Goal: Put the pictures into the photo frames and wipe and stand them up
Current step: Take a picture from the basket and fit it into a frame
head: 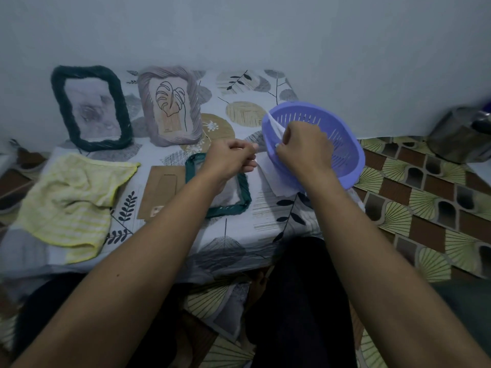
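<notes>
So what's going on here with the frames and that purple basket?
A person is at a cloth-covered table. Their right hand pinches a white sheet at the tilted purple basket; the left hand is curled beside it, above a teal frame lying flat. A dark green frame and a pink frame stand against the wall. A yellow cloth lies at the left.

Your right hand (pixel 303 148) pinches a thin white sheet (pixel 275 128) at the left rim of the tilted purple basket (pixel 348 166). Your left hand (pixel 229 158) hovers just beside it with fingers curled, above a teal frame (pixel 240 205) lying flat on the leaf-print tablecloth (pixel 239 235); whether that hand holds anything is unclear. A brown backing board (pixel 159 192) lies beside the teal frame with a yellow cloth (pixel 71 200) further left, and a dark green frame (pixel 59 102) and a mauve frame (pixel 146 102) stand against the wall.
</notes>
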